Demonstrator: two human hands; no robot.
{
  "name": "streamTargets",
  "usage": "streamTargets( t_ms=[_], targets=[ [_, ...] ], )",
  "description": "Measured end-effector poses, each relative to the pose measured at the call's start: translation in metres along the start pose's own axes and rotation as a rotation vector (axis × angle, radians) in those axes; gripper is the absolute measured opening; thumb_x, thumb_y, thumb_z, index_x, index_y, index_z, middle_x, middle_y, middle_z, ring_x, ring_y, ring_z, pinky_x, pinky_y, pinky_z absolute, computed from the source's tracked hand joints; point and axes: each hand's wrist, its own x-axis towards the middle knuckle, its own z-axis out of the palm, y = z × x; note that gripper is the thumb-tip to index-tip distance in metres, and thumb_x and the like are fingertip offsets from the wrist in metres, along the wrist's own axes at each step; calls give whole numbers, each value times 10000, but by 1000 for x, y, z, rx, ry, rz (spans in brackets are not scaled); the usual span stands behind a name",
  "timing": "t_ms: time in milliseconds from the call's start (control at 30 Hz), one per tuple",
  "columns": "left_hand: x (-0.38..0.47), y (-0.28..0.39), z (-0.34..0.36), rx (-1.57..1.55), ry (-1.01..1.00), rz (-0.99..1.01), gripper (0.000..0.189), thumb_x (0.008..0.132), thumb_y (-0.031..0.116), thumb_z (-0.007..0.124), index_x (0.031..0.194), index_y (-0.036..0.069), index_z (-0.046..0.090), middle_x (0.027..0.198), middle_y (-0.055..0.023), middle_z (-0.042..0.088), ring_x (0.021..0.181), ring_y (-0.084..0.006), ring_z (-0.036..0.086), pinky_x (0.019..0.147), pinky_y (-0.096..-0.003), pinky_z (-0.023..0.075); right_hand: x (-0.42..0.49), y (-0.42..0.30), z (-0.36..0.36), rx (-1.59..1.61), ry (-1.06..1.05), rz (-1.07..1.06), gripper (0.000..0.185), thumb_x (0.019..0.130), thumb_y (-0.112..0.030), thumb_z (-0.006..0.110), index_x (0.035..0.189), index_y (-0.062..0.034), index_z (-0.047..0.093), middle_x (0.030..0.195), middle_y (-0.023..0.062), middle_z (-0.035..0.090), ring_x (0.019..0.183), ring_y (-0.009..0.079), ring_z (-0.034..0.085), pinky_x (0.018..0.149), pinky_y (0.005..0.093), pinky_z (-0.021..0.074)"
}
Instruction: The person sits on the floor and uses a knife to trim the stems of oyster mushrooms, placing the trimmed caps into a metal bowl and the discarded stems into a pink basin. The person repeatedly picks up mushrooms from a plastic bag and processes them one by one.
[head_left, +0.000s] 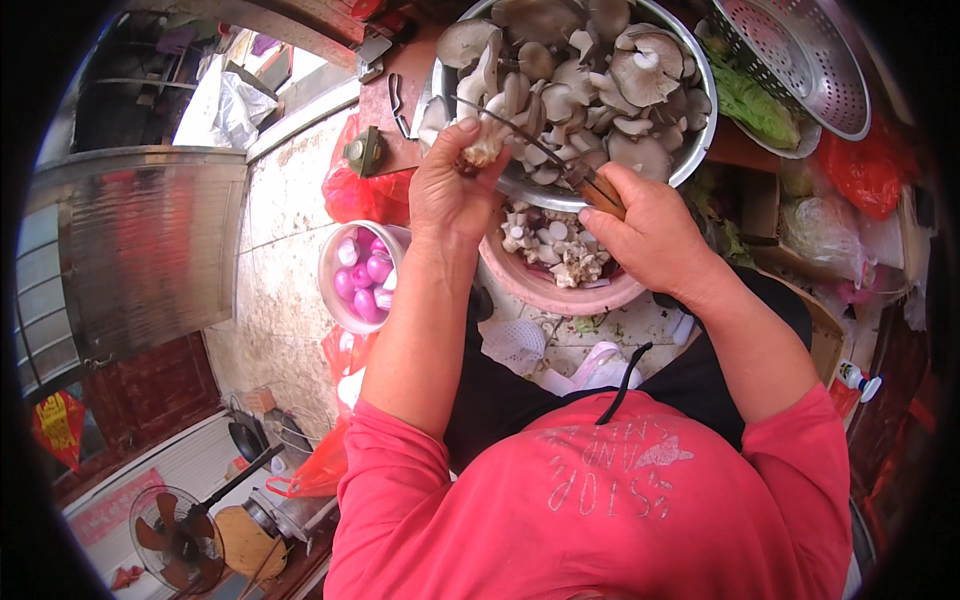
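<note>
My left hand (454, 184) grips a cluster of oyster mushrooms (487, 135) by its rough stem base, over the left rim of a large metal bowl (703, 142). In my right hand (652, 232) is the wooden handle of a knife (596, 191); its thin dark blade points up and left, close to the cluster. Grey-capped oyster mushrooms (645, 71) fill the bowl. Below the bowl's near edge, a pink plastic basin (559, 301) holds cut mushroom stem pieces (577, 262). The bowl hides the basin's far part.
A white bucket (325, 281) of purple and white onions stands on the floor at left, beside red plastic bags (367, 195). A metal colander (817, 60) leans over leafy greens (754, 105) at upper right. A small green device (365, 151) lies on the table corner. A fan (178, 538) stands lower left.
</note>
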Motion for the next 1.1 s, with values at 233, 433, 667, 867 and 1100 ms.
streamTargets(
  t_ms=[233,433,667,867,1100],
  targets=[
    [-12,5,8,-100,-42,-94,230,846,91,708,1060,46,634,1005,-77,679,898,-236,675,845,-416,597,5,9,17,-102,38,-32,253,869,-216,625,1010,-20,549,830,239,664,823,443,646,735,528,492],
    [-12,-1,4,-62,-91,-127,218,851,90,682,1060,53,633,996,-66,676,869,-220,670,752,-386,607,10,2,19,-243,31,51,265,870,-196,607,1051,-20,525,897,241,674,866,448,652,775,546,495],
    [-14,-10,2,1,-95,-152,245,843,94,678,1078,53,625,973,-57,674,844,-208,671,715,-375,610,19,-5,18,-267,-13,85,265,867,-187,590,1051,-11,517,957,239,678,909,446,654,809,536,504],
    [-4,11,0,-187,-92,-122,272,838,91,672,1095,36,607,974,-82,692,874,-231,697,692,-360,637,21,6,18,-237,-7,54,248,867,-191,580,1052,-36,526,947,235,679,917,450,647,810,536,502],
    [8,22,-8,-340,-99,-136,275,834,101,672,1076,-24,632,983,-135,691,875,-282,688,699,-371,641,19,20,24,-201,19,53,231,859,-178,589,1045,-52,535,922,231,681,890,455,648,790,545,500]
  ],
)
